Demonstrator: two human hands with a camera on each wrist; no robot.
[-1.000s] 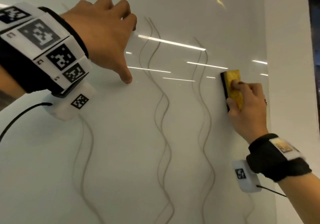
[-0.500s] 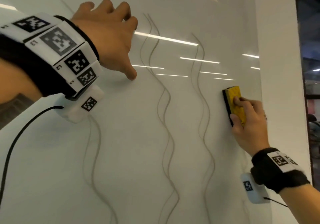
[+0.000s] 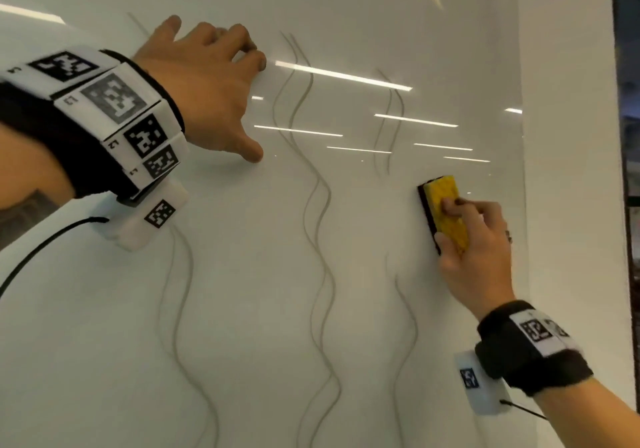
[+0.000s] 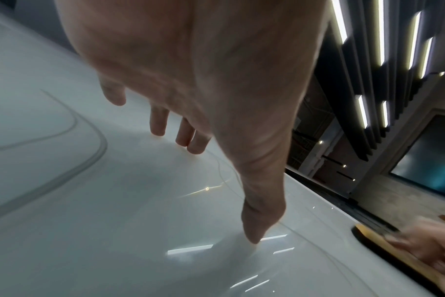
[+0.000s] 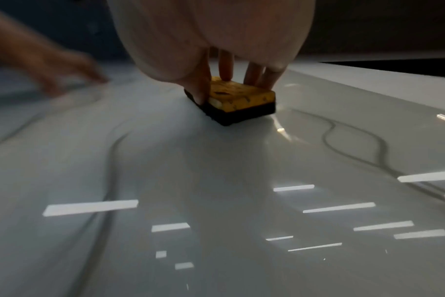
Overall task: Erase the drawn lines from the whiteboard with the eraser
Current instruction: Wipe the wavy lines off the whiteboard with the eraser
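The right hand (image 3: pixel 481 257) pinches the eraser (image 3: pixel 445 212) flat on the board (image 3: pixel 242 309), long axis upright. Its wavy lines (image 3: pixel 320 205) lie just left of the eraser. The left hand (image 3: pixel 207 90), fingers spread, braces on the board far left.

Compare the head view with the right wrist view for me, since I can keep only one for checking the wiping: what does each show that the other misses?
Only the head view shows both wristbands, the cables and how the wavy lines run down the whiteboard, with a wiped gap in the rightmost line beside the eraser.

Only the right wrist view shows the eraser's dark underside flat on the board, with thumb and fingers pinching its sides.

Both show the right hand holding the yellow eraser, the left hand on the board, and lines not yet erased.
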